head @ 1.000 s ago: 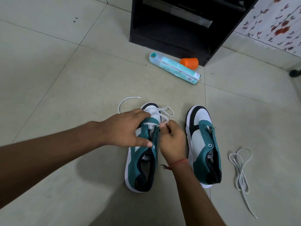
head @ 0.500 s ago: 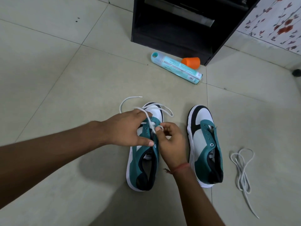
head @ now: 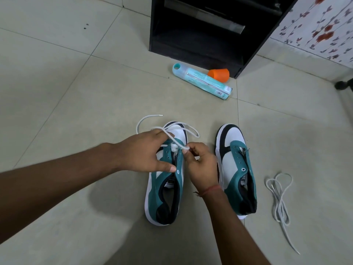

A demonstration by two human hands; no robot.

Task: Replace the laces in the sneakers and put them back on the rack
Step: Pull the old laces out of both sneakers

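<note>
Two teal, white and black sneakers stand side by side on the tiled floor, toes pointing away from me. My left hand rests over the left sneaker near its lower eyelets, thumb stretched across the upper. A white lace loops over the toe, one end lying free on the floor to the left. My right hand pinches that lace just above the eyelets. The right sneaker has no lace. A second white lace lies loose on the floor to its right.
A black shoe rack stands at the back, its lower shelf open toward me. A teal spray can lies on its side in front of it, beside an orange cap. A flower-patterned wall is at the right.
My right hand has pulled the lace up and out of the eyelet area, and the loop over the toe has shifted. The left hand has stayed on the sneaker.
</note>
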